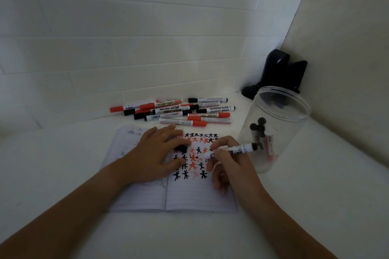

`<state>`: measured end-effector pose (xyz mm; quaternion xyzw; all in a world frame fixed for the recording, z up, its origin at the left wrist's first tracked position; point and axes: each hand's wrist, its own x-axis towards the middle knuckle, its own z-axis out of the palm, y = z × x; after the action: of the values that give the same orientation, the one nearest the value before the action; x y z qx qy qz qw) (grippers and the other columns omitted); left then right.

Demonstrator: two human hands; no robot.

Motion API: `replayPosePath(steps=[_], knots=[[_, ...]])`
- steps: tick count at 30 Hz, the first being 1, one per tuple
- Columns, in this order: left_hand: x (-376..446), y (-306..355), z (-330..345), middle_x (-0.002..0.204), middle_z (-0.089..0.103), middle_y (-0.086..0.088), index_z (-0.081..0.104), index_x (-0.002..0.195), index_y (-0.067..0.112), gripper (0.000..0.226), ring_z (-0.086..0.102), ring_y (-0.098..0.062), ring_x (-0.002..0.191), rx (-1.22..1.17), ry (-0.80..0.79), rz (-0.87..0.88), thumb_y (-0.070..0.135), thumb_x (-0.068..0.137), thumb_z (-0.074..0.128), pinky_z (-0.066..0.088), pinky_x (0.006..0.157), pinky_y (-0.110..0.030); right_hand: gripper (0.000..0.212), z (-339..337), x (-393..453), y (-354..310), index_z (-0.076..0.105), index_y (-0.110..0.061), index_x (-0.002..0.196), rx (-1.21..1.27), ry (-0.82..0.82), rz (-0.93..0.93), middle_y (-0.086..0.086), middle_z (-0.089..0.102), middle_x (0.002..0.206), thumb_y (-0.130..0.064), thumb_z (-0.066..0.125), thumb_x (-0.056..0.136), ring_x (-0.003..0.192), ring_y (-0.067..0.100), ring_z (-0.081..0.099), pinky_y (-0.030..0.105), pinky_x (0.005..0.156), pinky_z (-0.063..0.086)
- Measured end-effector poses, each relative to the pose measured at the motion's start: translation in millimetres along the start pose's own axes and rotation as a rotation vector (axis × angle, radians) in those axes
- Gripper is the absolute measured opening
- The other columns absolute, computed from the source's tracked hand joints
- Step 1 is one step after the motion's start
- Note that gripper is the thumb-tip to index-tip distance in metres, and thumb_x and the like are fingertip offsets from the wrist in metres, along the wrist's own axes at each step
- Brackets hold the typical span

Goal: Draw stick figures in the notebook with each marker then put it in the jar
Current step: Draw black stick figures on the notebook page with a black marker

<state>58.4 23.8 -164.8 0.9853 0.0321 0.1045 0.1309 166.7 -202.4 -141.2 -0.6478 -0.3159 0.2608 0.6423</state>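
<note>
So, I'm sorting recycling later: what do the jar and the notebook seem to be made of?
The jar looks like clear, glossy plastic: the markers inside show through its wall, though glass can't be excluded. The notebook looks like matte ruled paper, thin and white, with faint lines.

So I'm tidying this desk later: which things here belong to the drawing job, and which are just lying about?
Part of the job:
- notebook, held flat by the left hand
- black marker in the right hand
- pile of markers
- jar, some markers inside
- black cap under the left fingers

Just lying about:
- black object in the corner
</note>
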Motion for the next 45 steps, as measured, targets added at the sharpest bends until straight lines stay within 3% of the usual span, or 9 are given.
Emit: replayPosePath(steps=[5,9,11,14,18,24,30,38,45], knots=[[-0.4,-1.6,-3.7,0.158,0.025,0.016,0.028,0.144,0.052,0.057,0.007,-0.005,0.149,0.015,-0.01,0.017,0.073,0.091,0.029,0.01,0.12,-0.044,0.024,-1.9,-3.4,-0.8,0.061,-0.022,0.079,-0.224,0.117,-0.079,0.008,0.06,0.051,-0.034,0.064,0.1,0.034,0.023,0.051,0.027,0.037,0.042],[-0.4,-2.0,-8.1,0.157,0.026,0.019,0.03,0.144,0.053,0.06,0.01,-0.003,0.148,0.015,-0.023,0.006,0.076,0.089,0.03,0.011,0.12,-0.049,0.019,1.6,-4.1,-4.6,0.062,-0.021,0.092,-0.021,0.12,-0.062,0.014,0.071,0.075,-0.026,0.05,0.106,0.043,0.032,0.062,0.026,0.037,0.045],[0.2,-2.9,-10.3,0.157,0.025,0.021,0.03,0.143,0.054,0.061,0.01,-0.002,0.148,0.018,-0.041,-0.011,0.078,0.087,0.03,0.011,0.119,-0.053,0.011,3.1,-3.3,-6.4,0.064,-0.022,0.096,-0.016,0.098,-0.049,0.013,0.071,0.079,-0.025,0.057,0.104,0.052,0.035,0.068,0.029,0.038,0.049],[0.5,-4.4,-11.8,0.156,0.025,0.022,0.031,0.143,0.055,0.062,0.01,-0.001,0.148,0.016,-0.047,-0.016,0.079,0.086,0.033,0.011,0.119,-0.055,0.017,1.1,-3.4,-1.3,0.06,-0.019,0.089,-0.117,0.125,-0.069,0.013,0.064,0.06,-0.028,0.074,0.093,0.042,0.026,0.06,0.028,0.037,0.048],[0.4,-3.4,-9.8,0.155,0.027,0.023,0.032,0.142,0.054,0.064,0.014,-0.001,0.147,0.003,-0.025,-0.021,0.082,0.084,0.031,0.013,0.118,-0.055,0.03,-1.8,-2.3,6.5,0.052,-0.021,0.069,-0.319,0.238,-0.063,0.005,0.055,0.043,-0.022,0.073,0.09,0.031,0.018,0.05,0.026,0.034,0.042],[1.1,-3.3,-8.2,0.155,0.029,0.022,0.034,0.141,0.054,0.064,0.016,-0.002,0.147,0.004,-0.013,-0.021,0.083,0.084,0.03,0.015,0.118,-0.055,0.031,-5.2,0.3,11.8,0.048,-0.022,0.062,-0.374,0.298,-0.055,-0.003,0.048,0.043,-0.017,0.068,0.085,0.032,0.014,0.046,0.024,0.034,0.042],[0.9,-2.6,-7.3,0.155,0.029,0.021,0.033,0.142,0.053,0.062,0.016,-0.003,0.147,0.015,-0.011,-0.013,0.081,0.086,0.026,0.015,0.118,-0.054,0.03,-3.8,3.4,17.0,0.049,-0.024,0.064,-0.483,0.234,-0.085,-0.008,0.05,0.048,-0.019,0.071,0.084,0.042,0.0,0.041,0.014,0.041,0.033],[1.3,-3.8,-5.8,0.154,0.029,0.022,0.032,0.142,0.053,0.06,0.016,-0.003,0.146,0.017,-0.014,-0.016,0.079,0.087,0.03,0.015,0.118,-0.054,0.03,-6.1,2.1,16.4,0.045,-0.013,0.065,-0.43,0.301,-0.062,-0.006,0.043,0.046,-0.015,0.071,0.079,0.037,0.009,0.041,0.021,0.035,0.038],[2.3,-6.3,-2.9,0.153,0.029,0.023,0.031,0.141,0.054,0.061,0.016,-0.002,0.146,0.016,-0.004,-0.016,0.081,0.086,0.028,0.016,0.118,-0.055,0.033,-3.7,2.7,16.1,0.048,-0.018,0.065,-0.427,0.267,-0.084,-0.003,0.049,0.049,-0.019,0.072,0.087,0.038,0.008,0.042,0.023,0.036,0.039]])
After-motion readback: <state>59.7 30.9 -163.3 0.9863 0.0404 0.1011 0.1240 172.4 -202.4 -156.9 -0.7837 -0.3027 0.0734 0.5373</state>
